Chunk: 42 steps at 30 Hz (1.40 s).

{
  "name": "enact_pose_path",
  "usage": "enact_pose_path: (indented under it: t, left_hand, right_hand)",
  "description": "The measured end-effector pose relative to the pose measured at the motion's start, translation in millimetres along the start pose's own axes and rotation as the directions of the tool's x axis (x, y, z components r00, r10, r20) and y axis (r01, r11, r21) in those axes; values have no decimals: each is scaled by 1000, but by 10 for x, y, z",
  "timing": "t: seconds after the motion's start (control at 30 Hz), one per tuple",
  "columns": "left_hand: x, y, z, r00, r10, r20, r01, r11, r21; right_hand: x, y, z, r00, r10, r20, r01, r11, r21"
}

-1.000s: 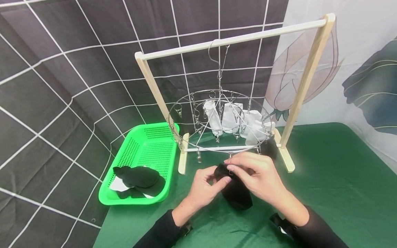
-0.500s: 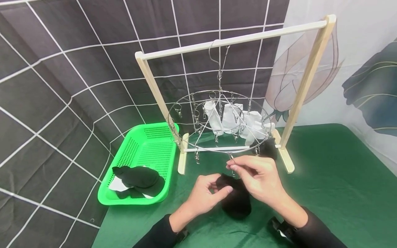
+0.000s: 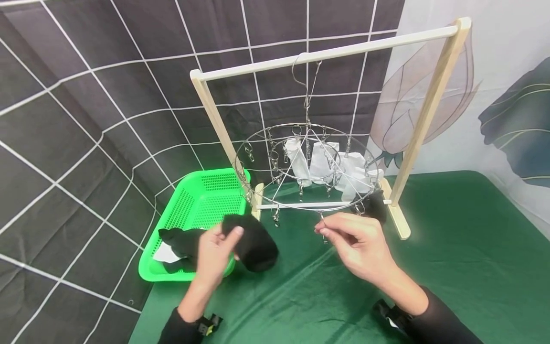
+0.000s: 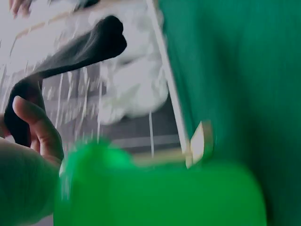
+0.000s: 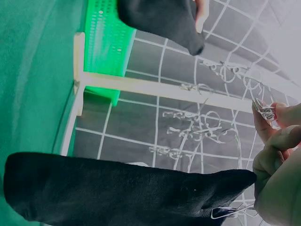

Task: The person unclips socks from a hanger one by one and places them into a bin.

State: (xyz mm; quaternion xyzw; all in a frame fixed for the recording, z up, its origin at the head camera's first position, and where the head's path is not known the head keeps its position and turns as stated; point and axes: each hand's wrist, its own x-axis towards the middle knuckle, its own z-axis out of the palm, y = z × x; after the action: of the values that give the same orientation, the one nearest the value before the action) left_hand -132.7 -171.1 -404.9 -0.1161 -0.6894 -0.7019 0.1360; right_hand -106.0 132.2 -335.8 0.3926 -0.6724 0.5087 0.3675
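Note:
My left hand (image 3: 213, 252) grips a black sock (image 3: 254, 244) over the right side of the green basket (image 3: 150, 272). In the left wrist view the sock (image 4: 89, 49) stretches out from between thumb and fingers. At the front rim of the round wire hanger (image 3: 296, 209), my right hand (image 3: 362, 244) pinches a metal clip (image 5: 267, 113) between thumb and fingertips. No cloth hangs from that clip. Close beside the right hand, another black sock (image 5: 108, 188) hangs from a clip in the right wrist view. Several white socks (image 3: 321, 162) hang at the hanger's back and right.
A wooden stand (image 3: 434, 105) holds the hanger on its white crossbar (image 3: 369, 46). In the basket lie more black cloth (image 3: 182, 242) and a white piece (image 3: 165, 253). Bare clips (image 3: 276, 217) dangle around the left half of the hanger. Green cloth (image 3: 451, 267) covers the table.
My left hand has drawn the black sock away from the clip and carried it left to the basket's edge. My right hand has stayed at the clip, dropping slightly.

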Motion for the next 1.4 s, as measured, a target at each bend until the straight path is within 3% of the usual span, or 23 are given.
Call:
enact_pose_path:
  t: [0.1, 0.23, 0.37, 0.5, 0.6, 0.7, 0.87, 0.97, 1.03, 1.1, 1.17, 1.23, 1.3, 1.33, 1.4]
  left_hand:
    - [109, 59, -258, 981, -30, -189, 13, 996, -92]
    - [229, 93, -562, 930, -94, -354, 43, 988, -148]
    - [279, 70, -848, 888, -215, -408, 194, 977, -93]
    - [275, 48, -1099, 856, -326, -402, 368, 929, 31]
    - [253, 31, -1241, 845, -334, -418, 461, 850, 254]
    - [236, 17, -1340, 841, -302, -449, 502, 746, 438]
    - [234, 31, -1430, 838, -215, -502, 516, 613, 599]
    - [243, 37, -1452, 856, -83, -510, 473, 524, 708]
    - [249, 63, -1440, 869, 15, -495, 425, 490, 761]
    - [265, 117, -1376, 882, 119, -457, 353, 478, 805]
    - [284, 208, -1242, 893, 211, -398, 258, 485, 835]
    - [308, 326, -1045, 900, 334, -278, 89, 484, 871]
    - [311, 477, -796, 881, 458, -120, -118, 458, 881]
    - [306, 567, -660, 857, 514, -37, -225, 438, 870]
    - [280, 770, -376, 782, 609, 133, -440, 389, 809]
  right_hand:
    - [5, 6, -4, 1000, -24, 3, 24, 1000, -20]
    - [11, 4, -14, 999, -37, 4, 37, 999, -39]
    - [9, 0, -17, 999, -40, 8, 40, 998, -48]
    - [7, 1, -17, 999, -43, 9, 44, 998, -52]
    - [8, 2, -22, 999, -45, 8, 46, 997, -57]
    - [12, 5, -27, 999, -48, 8, 48, 997, -59]
    - [18, 7, -20, 998, -55, 15, 55, 997, -61]
    - [21, 3, -13, 998, -53, 16, 54, 996, -70]
    - [22, -2, -10, 998, -53, 19, 54, 996, -76]
    - [24, -5, -8, 998, -51, 21, 53, 996, -77]
    - [25, -6, -8, 998, -51, 24, 52, 996, -74]
    - [26, -8, -9, 998, -51, 28, 53, 996, -69]
    - [30, -11, -9, 998, -53, 33, 55, 997, -61]
    - [32, -15, -6, 998, -53, 39, 56, 997, -61]
    - [37, -24, 0, 997, -55, 49, 57, 997, -58]
